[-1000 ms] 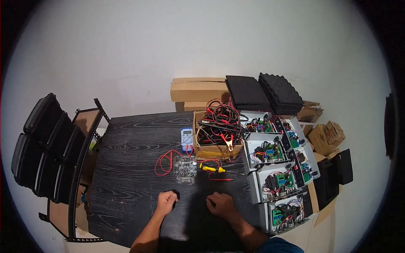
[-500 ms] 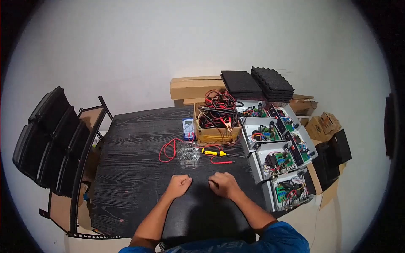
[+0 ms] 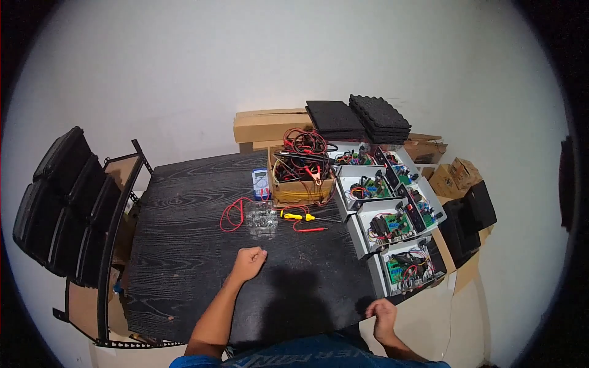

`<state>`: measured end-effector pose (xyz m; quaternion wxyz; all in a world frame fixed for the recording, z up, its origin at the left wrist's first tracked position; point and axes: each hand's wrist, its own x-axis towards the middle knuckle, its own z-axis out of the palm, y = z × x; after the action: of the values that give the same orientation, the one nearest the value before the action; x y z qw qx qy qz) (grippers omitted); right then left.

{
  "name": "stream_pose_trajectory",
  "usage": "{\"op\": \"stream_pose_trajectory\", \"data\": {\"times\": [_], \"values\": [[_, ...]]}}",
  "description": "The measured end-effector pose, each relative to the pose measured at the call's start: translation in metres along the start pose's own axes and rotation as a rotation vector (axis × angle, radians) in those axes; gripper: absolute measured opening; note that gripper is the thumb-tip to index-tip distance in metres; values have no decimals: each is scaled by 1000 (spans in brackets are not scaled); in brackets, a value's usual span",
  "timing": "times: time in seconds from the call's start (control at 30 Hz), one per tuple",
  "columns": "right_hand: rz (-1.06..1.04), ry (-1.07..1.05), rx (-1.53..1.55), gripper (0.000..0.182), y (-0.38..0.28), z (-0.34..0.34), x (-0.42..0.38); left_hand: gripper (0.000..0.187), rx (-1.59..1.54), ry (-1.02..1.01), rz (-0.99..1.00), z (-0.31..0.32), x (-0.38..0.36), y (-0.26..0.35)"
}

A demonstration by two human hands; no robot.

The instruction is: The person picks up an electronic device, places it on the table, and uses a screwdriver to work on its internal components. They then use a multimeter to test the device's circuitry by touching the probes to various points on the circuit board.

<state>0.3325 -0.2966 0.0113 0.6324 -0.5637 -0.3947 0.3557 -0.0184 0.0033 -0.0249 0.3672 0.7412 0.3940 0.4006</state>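
Note:
My left hand [image 3: 248, 264] rests closed on the dark wood-grain table [image 3: 178, 257], thumb side up, with nothing showing in it. Nearest to it is a clear plastic box [image 3: 262, 219] of small metal parts. My right hand [image 3: 383, 316] is at the table's right front edge, below the nearest open device case [image 3: 414, 270]. Its fingers are curled in and hold nothing visible. Beyond my hands lie a yellow-handled screwdriver [image 3: 297, 216], a red test probe [image 3: 310, 230] on its lead and a blue multimeter [image 3: 261, 182].
A cardboard box [image 3: 300, 194] of red and black cables with clips stands at the back. Several open white cases with circuit boards fill the right side. Black foam sheets [image 3: 334, 118] are stacked behind. Black bins [image 3: 67, 208] and a metal rack [image 3: 110, 270] stand left.
My right hand has moved right and toward me, from the table's middle to its right front edge. My left hand stays closed on the table. The view has turned slightly right.

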Motion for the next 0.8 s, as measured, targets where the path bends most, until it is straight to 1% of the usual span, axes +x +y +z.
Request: {"op": "stream_pose_trajectory", "data": {"times": [0.03, 0.07, 0.13, 0.2, 0.23, 0.33, 0.37, 0.47, 0.5, 0.6, 0.67, 0.8], "values": [[18, 141, -20, 42, 4, -13, -7, 41, -8, -1, 0, 0, 0, -1], [84, 265, 74, 45, 10, -27, -8, 41, -16, 0, -2, 0, -1, -2], [218, 515, 319, 42, 25, -58, -2, 40, -44, 3, -16, 1, 0, 3], [322, 490, 424, 46, 23, -91, 14, 40, -49, 7, -27, 1, -1, 3], [373, 480, 477, 50, 15, -94, 21, 39, -38, 5, -29, 1, -1, -1], [373, 651, 425, 67, -5, -78, 47, 36, -26, 17, -13, 3, 0, -9], [340, 542, 575, 85, 5, -93, 47, 36, -25, 26, -4, 4, -1, -11], [203, 285, 751, 88, -23, -74, 53, 33, -65, 49, -5, 3, -2, -3], [201, 261, 828, 86, -25, -74, 56, 33, -57, 49, -16, 2, -2, -2], [217, 302, 805, 74, -17, -79, 67, 32, -42, 41, -32, 3, -2, -1], [202, 340, 817, 74, -4, -89, 71, 31, -34, 44, -18, 3, -1, -3], [171, 372, 819, 71, -1, -81, 66, 30, -27, 79, -24, 2, -2, 2]]}}
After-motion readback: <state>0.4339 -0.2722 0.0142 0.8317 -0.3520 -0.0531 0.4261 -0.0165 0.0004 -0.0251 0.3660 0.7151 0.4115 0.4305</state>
